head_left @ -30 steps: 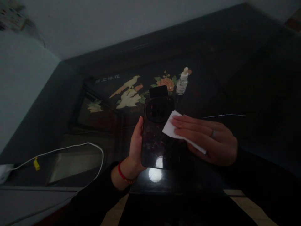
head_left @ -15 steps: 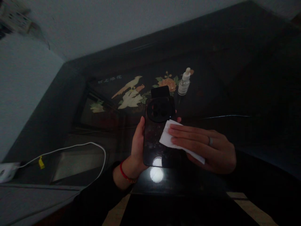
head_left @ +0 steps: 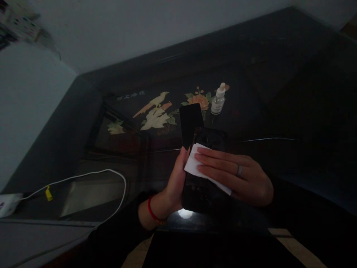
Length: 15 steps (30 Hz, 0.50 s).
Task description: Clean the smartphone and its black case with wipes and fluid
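Note:
My left hand (head_left: 176, 184), with a red cord at the wrist, is wrapped around the left edge of a dark smartphone (head_left: 199, 193). The phone's back faces up, and smudges show on its lower part. A folded white tissue (head_left: 192, 165) lies pressed to that back under the fingers of my right hand (head_left: 237, 173), which wears a ring. The tissue and fingers cover much of the phone's middle and right side. Just beyond it, a flat black rectangular slab (head_left: 191, 121), like a second phone, lies on the table.
A clear dropper bottle (head_left: 218, 100) with a white top stands upright at the back right. The glossy black table (head_left: 264, 93) bears a bird-and-flower inlay (head_left: 154, 119). At left, a white cable (head_left: 92, 172) with a yellow tag (head_left: 49, 193) runs from a white block (head_left: 9, 204).
My left hand has brought the phone right and nearer to me, tilting it and uncovering more of the black slab. My right hand has slid slightly left with the tissue.

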Each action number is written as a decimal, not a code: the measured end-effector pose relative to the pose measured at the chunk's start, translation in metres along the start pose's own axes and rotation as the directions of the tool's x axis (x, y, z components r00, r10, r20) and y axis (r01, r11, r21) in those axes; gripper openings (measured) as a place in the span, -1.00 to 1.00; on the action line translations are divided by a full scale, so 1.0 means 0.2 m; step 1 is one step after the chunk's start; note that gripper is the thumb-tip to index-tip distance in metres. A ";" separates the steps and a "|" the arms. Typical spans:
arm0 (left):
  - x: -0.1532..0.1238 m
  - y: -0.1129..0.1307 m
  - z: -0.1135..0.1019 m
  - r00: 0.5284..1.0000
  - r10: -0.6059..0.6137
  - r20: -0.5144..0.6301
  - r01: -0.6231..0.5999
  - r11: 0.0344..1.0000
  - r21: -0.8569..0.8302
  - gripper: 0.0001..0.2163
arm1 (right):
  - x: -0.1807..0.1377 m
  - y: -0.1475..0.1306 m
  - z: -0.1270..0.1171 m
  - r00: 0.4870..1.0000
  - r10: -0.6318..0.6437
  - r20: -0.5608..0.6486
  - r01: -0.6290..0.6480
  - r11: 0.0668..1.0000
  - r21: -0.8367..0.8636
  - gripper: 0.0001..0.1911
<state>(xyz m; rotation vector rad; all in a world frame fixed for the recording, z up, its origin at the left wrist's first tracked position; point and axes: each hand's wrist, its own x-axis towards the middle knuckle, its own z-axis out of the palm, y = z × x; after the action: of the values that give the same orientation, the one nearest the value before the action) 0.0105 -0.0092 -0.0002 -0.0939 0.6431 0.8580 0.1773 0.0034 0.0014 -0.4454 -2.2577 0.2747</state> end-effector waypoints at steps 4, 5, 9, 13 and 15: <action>0.02 0.00 -0.02 1.000 0.019 0.021 -0.021 0.995 0.095 -0.56 | -0.02 0.00 0.00 1.000 -0.003 0.000 0.003 1.000 -0.020 -0.71; 0.02 0.00 -0.02 0.999 0.028 0.024 -0.030 0.994 0.109 -0.56 | -0.02 0.00 -0.01 1.000 0.004 -0.013 -0.004 0.999 -0.034 -0.71; 0.02 -0.01 -0.03 1.000 0.019 0.019 -0.021 0.994 0.105 -0.53 | -0.02 0.00 -0.01 0.997 0.033 -0.073 -0.040 0.995 -0.093 -0.71; 0.02 0.01 -0.01 0.995 -0.099 -0.017 0.100 0.992 0.082 -0.41 | 0.02 -0.03 0.00 0.997 -0.074 -0.001 0.074 0.994 -0.086 -0.70; 0.01 0.03 0.02 0.990 -0.136 -0.038 0.138 0.988 0.072 -0.35 | 0.03 -0.04 0.00 0.993 -0.113 0.018 0.114 0.990 -0.083 -0.70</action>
<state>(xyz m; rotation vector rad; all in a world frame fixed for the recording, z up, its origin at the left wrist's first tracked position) 0.0089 -0.0031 0.0022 -0.0838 0.6904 0.7002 0.1712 -0.0019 0.0075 -0.3584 -2.3041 0.1251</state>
